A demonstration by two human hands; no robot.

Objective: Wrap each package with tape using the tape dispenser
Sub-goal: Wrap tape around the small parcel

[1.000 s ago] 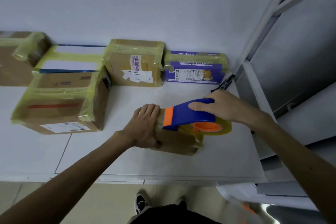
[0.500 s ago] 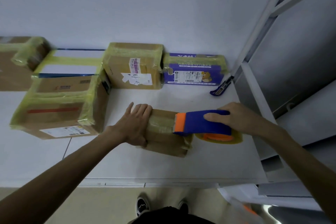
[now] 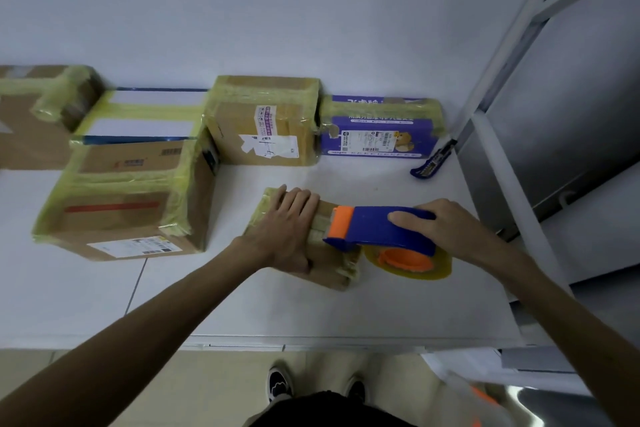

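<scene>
A small brown cardboard package (image 3: 329,265) lies on the white table (image 3: 242,305), partly banded with yellowish tape. My left hand (image 3: 287,229) lies flat on its top, fingers straight, pressing it down. My right hand (image 3: 446,229) grips the blue tape dispenser (image 3: 377,229), whose orange nose rests on the package's right part. Its yellowish tape roll (image 3: 410,262) with an orange core hangs beside the package's right end, close to the table.
Taped packages stand along the wall: a large brown box (image 3: 128,201) at left, a white and blue box (image 3: 145,114), a brown box (image 3: 266,121), a purple box (image 3: 381,128). A blue utility knife (image 3: 433,161) lies by the grey metal rack (image 3: 519,97) on the right.
The dispenser has travelled right along the package top and lowered, its roll dropping past the package's right end. My left hand slid a little left and flattened.
</scene>
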